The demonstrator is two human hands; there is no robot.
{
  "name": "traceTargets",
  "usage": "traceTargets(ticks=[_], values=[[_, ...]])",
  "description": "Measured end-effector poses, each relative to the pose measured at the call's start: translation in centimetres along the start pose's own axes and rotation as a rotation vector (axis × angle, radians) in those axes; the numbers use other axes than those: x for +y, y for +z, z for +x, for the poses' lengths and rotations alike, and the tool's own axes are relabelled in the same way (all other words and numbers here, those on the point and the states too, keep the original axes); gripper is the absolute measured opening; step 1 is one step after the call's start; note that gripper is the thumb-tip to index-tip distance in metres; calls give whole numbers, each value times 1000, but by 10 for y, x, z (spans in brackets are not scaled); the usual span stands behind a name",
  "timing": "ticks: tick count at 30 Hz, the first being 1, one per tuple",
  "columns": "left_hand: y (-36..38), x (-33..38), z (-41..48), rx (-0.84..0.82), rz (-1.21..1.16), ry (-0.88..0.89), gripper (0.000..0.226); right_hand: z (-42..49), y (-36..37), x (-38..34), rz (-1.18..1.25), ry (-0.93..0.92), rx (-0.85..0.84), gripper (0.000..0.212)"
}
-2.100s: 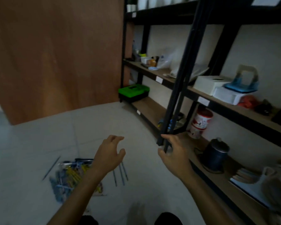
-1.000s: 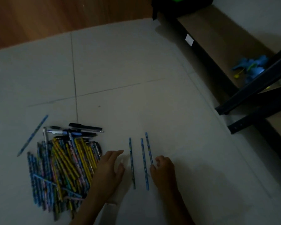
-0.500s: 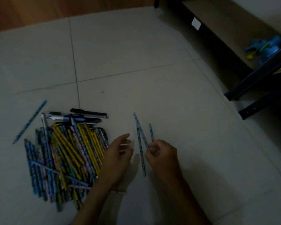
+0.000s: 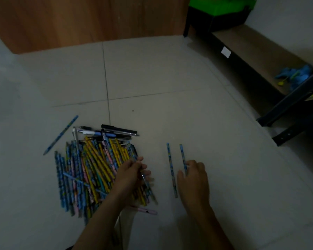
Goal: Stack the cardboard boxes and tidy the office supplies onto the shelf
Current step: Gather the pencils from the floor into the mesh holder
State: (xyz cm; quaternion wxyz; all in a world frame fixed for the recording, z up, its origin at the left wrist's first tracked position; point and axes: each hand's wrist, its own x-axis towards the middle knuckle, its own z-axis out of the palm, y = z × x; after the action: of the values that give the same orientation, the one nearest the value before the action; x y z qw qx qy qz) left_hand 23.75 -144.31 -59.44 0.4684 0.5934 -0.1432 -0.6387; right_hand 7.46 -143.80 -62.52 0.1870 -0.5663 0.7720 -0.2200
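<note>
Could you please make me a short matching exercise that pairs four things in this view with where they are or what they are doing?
Things:
1. green box
2. lone blue pencil
3. pink pencil
4. left hand

Places or states:
a. pinching a pencil at the right edge of the pencil pile
b. on the floor, apart, left of the pile
c. on the far end of the low shelf
d. on the floor at the pile's near edge

Pairs: 1-c, 2-b, 3-d, 4-a
</note>
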Motion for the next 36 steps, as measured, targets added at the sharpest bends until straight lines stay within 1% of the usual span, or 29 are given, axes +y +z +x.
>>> traceTargets(ticks=[1,3,5,7,9,11,13,14,16,18,19,20,21,22,23,24,26,29,31,32,33,35,36], values=[[1,0,2,-6,-8,-18,16,5,0,6,-77,41,-7,31],[4,-1,6,-32,-29,-46,16,11,0,13,-155,110,-80,29],[8,-4,8,-65,-27,-61,15,15,4,17,-149,144,-120,23],[11,-7,9,-72,0,-58,15,16,4,15,-49,139,-106,16],[14,-8,8,-65,20,-50,13,16,2,9,146,120,-115,8],[16,-8,7,-69,3,-55,10,12,1,-2,328,82,-203,7],[18,-8,5,-53,19,-70,3,5,3,-11,352,-28,-279,9],[17,-7,5,-31,72,-64,3,1,4,-16,342,-94,-303,7],[14,-10,8,-9,190,-21,11,-5,7,-22,346,-190,-334,7],[11,-13,10,-3,273,31,21,-5,8,-23,375,-219,-389,3],[8,-14,11,9,309,48,26,-5,9,-24,390,-214,-390,3],[8,-14,11,13,310,55,27,-4,9,-23,408,-185,-356,6],[8,-14,10,15,270,46,23,-2,9,-19,373,-133,-291,9],[10,-12,9,11,213,31,15,1,9,-16,275,-84,-213,11],[11,-10,7,8,148,10,9,2,7,-14,129,-47,-151,15],[13,-8,6,15,108,-6,11,3,6,-11,-6,-26,-132,21],[15,-7,5,15,82,-17,14,4,7,-7,-129,4,-177,27],[14,-7,6,31,88,-29,14,3,13,-10,-215,-4,-213,18],[13,-5,7,35,63,-48,13,3,15,-12,-218,11,-207,16],[13,-4,6,30,44,-61,13,3,15,-13,-192,27,-202,15],[12,-3,7,30,29,-68,12,3,14,-14,-112,54,-198,14],[7,-4,12,47,9,-83,10,1,8,-19,161,115,-238,8],[4,-2,12,54,-5,-87,9,0,4,-24,280,109,-264,7]])
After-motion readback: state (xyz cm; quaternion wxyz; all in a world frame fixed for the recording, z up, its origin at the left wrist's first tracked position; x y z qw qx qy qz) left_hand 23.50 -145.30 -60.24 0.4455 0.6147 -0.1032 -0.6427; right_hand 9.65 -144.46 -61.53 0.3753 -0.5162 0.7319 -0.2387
